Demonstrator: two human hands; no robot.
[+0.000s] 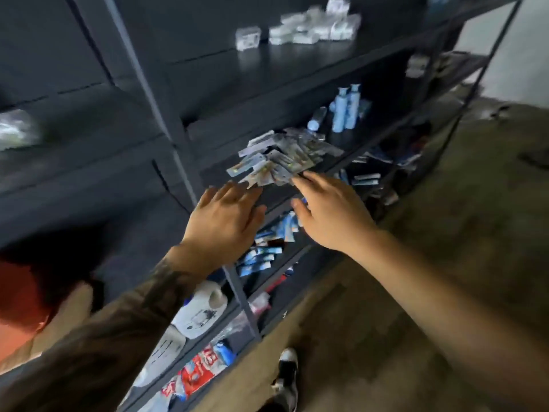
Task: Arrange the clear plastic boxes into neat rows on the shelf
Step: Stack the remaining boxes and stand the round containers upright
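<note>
Fingers [237, 191] of the left hand [225, 224] lie straight and empty below a heap of packets [282, 162]; the right hand [329, 215] likewise. Clear plastic boxes [312, 28] sit clustered on the upper shelf [297, 58].

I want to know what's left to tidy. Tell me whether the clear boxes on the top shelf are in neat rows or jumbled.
Jumbled. The clear plastic boxes sit in a loose cluster at mixed angles, with one box apart to the left. Blur hides finer detail.
</note>
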